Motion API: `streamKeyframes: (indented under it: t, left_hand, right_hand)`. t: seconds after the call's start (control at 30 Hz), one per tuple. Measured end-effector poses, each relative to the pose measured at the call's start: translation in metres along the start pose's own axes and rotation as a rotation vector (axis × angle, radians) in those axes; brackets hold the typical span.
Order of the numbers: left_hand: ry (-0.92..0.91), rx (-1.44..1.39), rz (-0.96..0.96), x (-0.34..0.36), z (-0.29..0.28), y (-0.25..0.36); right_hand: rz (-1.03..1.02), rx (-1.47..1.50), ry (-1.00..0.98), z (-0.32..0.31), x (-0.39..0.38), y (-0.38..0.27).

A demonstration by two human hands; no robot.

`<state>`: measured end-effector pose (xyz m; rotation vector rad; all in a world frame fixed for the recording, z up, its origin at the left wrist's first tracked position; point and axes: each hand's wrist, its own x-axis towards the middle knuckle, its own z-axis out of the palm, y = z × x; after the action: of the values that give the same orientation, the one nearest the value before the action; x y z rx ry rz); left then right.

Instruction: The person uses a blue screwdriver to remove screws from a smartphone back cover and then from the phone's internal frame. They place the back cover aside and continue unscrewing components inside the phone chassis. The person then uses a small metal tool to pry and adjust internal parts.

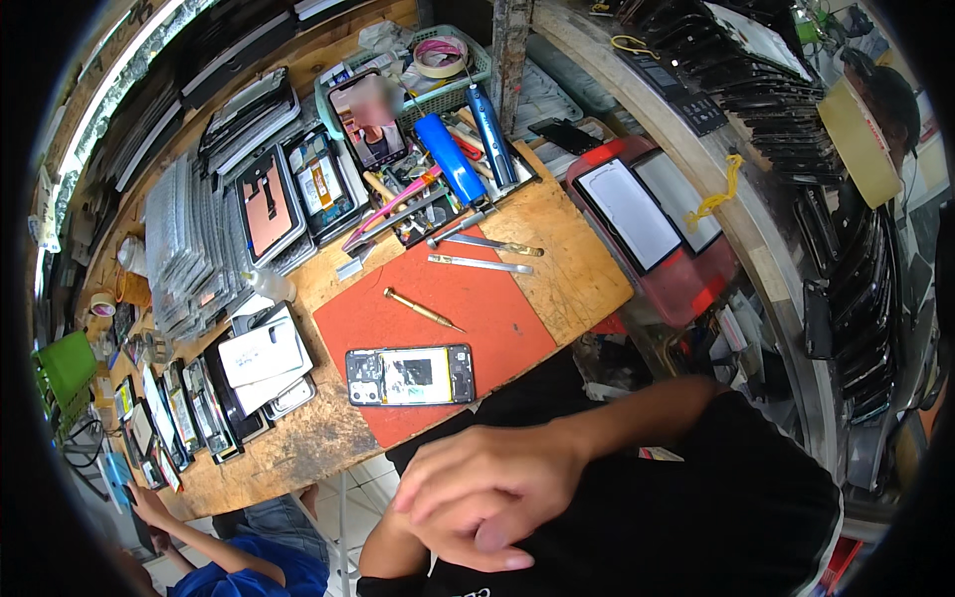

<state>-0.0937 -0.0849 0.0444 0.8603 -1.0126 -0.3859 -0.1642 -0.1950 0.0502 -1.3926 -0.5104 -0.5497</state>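
In front of my body, my right hand (487, 473) lies over my left hand (463, 545), its fingers curled around it. Most of the left hand's fingers are hidden beneath, and no tool shows in either hand. Just beyond them, a smartphone with its back cover off (413, 376) lies on an orange-red mat (497, 323), its battery and inner parts exposed. A thin brass-coloured screwdriver (420, 308) rests past the phone. Farther back lie a flat silver metal tool (480, 264) and another slim metal tool (497, 245), near the mat's far edge.
A green basket (482, 65) of tools stands behind, with a lit phone (368, 117) and a blue cylindrical tool (450, 159). Stacked phone parts (189, 249) line the left. A red-framed device (686, 289) sits at right. Another person's hand (151, 509) shows lower left.
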Motion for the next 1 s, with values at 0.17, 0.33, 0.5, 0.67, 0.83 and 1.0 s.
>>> streamKeyframes:
  t: [0.17,0.33,0.5,0.67,0.83,1.0]
  left_hand:
    - [-0.083,0.037,-0.040,-0.004,0.002,-0.008]
    - [-0.094,0.107,-0.075,-0.002,0.000,-0.006]
    - [0.083,0.461,-0.209,0.020,-0.034,-0.005]
    - [0.378,0.730,-0.256,0.044,-0.054,-0.013]
    - [0.295,0.623,-0.196,0.006,-0.078,-0.018]
    - [0.306,0.569,-0.243,-0.036,-0.113,-0.014]
  right_hand:
    - [-0.129,-0.196,0.183,0.018,-0.027,0.012]
    - [-0.244,-0.254,0.314,0.016,-0.015,-0.006]
    - [-0.252,-0.697,0.356,-0.013,0.013,0.039]
    - [0.018,-1.490,0.531,-0.154,0.069,0.056]
    - [0.794,-1.525,0.390,-0.247,0.092,0.050]
    - [0.816,-1.423,0.256,-0.272,0.066,0.050]
